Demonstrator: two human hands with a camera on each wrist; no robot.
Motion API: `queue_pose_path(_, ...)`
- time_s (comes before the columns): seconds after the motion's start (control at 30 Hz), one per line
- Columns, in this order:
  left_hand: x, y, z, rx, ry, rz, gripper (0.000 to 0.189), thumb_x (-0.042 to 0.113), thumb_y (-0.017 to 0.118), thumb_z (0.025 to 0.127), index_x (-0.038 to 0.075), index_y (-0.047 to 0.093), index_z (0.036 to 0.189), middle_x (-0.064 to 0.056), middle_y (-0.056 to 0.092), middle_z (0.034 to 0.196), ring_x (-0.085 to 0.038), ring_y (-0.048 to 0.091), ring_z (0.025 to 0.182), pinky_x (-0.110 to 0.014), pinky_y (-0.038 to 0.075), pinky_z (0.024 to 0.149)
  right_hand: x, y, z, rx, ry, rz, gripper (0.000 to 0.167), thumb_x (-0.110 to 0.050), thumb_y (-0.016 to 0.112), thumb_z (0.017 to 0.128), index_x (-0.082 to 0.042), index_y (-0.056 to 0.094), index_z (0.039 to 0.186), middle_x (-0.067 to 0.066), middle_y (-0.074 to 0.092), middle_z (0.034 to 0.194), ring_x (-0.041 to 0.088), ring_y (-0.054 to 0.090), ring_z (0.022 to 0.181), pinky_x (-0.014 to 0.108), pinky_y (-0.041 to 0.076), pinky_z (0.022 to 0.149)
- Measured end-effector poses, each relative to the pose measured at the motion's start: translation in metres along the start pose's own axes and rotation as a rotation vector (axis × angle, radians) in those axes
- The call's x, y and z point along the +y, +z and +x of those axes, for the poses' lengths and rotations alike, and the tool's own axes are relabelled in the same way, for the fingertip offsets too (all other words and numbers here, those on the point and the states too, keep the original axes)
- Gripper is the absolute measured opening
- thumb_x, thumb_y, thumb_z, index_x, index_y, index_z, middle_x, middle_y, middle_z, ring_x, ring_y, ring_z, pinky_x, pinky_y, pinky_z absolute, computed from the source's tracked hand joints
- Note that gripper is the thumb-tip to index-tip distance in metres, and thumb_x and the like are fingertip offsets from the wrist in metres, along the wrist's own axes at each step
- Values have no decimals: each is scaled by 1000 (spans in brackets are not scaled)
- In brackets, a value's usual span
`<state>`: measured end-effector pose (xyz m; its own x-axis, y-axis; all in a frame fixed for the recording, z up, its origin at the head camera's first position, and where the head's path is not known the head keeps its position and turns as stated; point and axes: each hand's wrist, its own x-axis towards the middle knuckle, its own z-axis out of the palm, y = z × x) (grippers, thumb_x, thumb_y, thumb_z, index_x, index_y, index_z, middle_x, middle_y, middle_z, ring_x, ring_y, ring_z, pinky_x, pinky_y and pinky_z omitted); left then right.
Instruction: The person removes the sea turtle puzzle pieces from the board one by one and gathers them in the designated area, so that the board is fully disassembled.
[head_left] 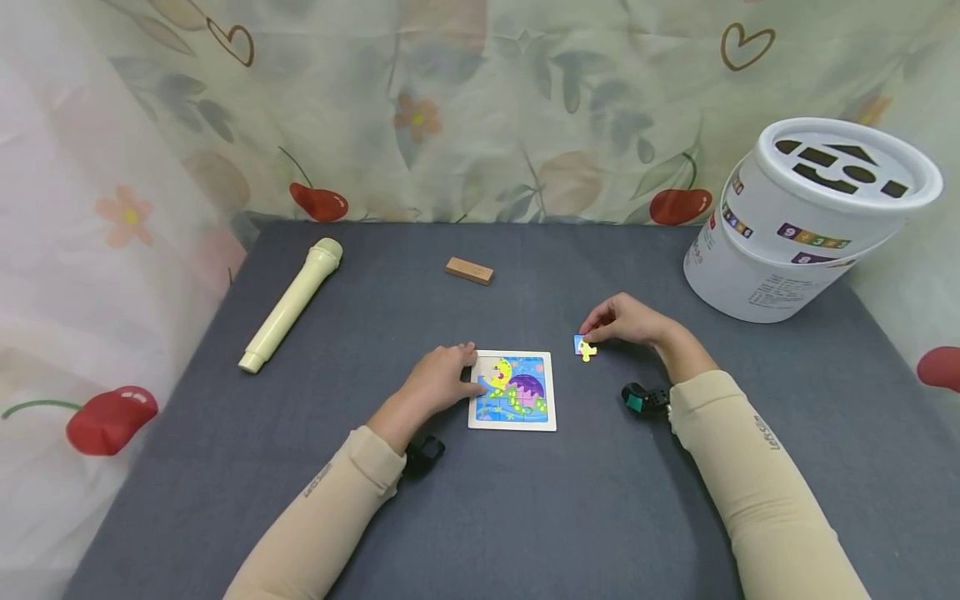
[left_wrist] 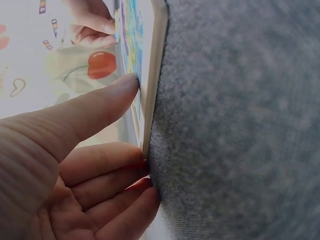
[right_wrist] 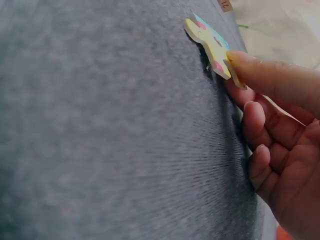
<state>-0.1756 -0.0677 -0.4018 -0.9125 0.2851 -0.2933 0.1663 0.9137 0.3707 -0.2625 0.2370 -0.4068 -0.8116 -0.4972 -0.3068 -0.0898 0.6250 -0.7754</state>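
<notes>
The jigsaw puzzle (head_left: 513, 390) lies flat in a pale square frame, with a yellow and purple turtle-like picture on blue. At its left side, my left hand (head_left: 439, 377) holds the frame; in the left wrist view the thumb (left_wrist: 115, 95) lies over the face and the other fingers curl at the edge. A pale patch shows at the puzzle's upper left, by that hand. To the right of the frame, my right hand (head_left: 626, 320) pinches a jigsaw piece (right_wrist: 212, 47), yellow and blue with a rounded knob, between thumb and forefinger, close over the table.
A brown wooden block (head_left: 469, 271) lies beyond the puzzle. At the left is a cream microphone-shaped stick (head_left: 291, 307). A large white bucket (head_left: 772, 275) with shaped holes in its lid stands back right. Patterned curtain (head_left: 495, 108) borders the grey table (head_left: 525, 517).
</notes>
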Motion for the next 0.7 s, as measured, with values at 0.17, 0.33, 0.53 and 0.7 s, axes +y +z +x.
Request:
queue_pose_path(0.17, 1, 0, -1, 2, -10, -11, 63, 34, 70, 82, 9, 49, 136, -5, 40, 147, -27, 37, 136, -42, 32, 110, 0, 3, -1, 19, -21, -7, 18, -8, 68, 83, 6, 69, 95, 1, 65, 78, 6, 51, 68, 22, 44, 65)
queue_pose_path(0.33, 1, 1, -1, 3, -10, -4, 62, 34, 70, 82, 9, 50, 135, -5, 40, 147, -28, 37, 136, -42, 32, 110, -2, 4, -1, 24, -35, -18, 19, -7, 68, 83, 7, 69, 95, 2, 65, 77, 6, 50, 66, 22, 44, 62)
queue_pose_path(0.53, 0, 2, 0, 4, -3, 0, 62, 34, 71, 82, 9, 50, 135, -6, 40, 147, -28, 37, 136, -42, 32, 110, -1, 6, -1, 34, -40, -34, 18, -5, 68, 83, 7, 68, 95, 3, 64, 76, 6, 50, 65, 21, 43, 61)
queue_pose_path(0.7, -1, 0, 0, 13, 7, -4, 62, 34, 71, 82, 8, 51, 134, -7, 42, 146, -28, 39, 135, -43, 33, 109, -1, 5, -2, 58, -22, -28, 19, -8, 69, 83, 6, 68, 96, 5, 65, 79, 8, 51, 68, 21, 44, 63)
